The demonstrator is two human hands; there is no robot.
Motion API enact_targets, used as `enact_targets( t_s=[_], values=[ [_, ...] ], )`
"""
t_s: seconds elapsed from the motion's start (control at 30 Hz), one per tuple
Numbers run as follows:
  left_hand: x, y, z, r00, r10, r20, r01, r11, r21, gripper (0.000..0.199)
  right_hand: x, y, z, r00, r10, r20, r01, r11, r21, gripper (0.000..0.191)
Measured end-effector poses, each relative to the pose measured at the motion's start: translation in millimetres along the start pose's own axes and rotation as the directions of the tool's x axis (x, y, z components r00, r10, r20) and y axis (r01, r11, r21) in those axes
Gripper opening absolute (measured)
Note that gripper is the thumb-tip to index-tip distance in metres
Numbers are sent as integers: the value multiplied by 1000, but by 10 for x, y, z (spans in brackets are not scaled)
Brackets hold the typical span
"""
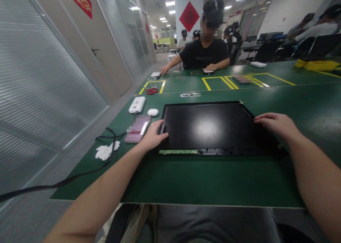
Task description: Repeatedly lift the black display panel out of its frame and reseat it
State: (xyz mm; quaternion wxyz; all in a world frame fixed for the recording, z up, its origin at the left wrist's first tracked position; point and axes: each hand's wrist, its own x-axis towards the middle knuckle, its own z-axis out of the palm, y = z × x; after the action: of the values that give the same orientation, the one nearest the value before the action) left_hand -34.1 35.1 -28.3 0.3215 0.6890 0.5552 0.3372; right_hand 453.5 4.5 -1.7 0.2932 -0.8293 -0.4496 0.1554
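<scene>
A black flat display panel [207, 127] lies face up on the green table, glare at its centre. Along its near edge runs a narrow green circuit board [178, 152] inside the black frame. My left hand [153, 136] grips the panel's left edge, thumb on top, its other fingers partly hidden at the side. Opposite it, my right hand [278, 126] pinches the right edge of the frame between thumb and fingertips. A small light-coloured piece [241, 102] shows at the far right corner of the frame.
Left of the panel are a phone [137, 128], a white earbud case [152, 112], a white power bank [137, 104], crumpled tissue [106, 150] and a black strap [80, 175]. Beyond lie red-handled scissors [152, 91] and small parts [190, 94]. Across the table sits a person [205, 53].
</scene>
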Motion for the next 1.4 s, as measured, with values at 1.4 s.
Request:
enact_targets(
  t_s=[1.4],
  values=[
    [-154,217,-287,912,233,339,-367,833,414,74,6,24,34,998,23,-60,-24,1000,-2,23]
  ],
)
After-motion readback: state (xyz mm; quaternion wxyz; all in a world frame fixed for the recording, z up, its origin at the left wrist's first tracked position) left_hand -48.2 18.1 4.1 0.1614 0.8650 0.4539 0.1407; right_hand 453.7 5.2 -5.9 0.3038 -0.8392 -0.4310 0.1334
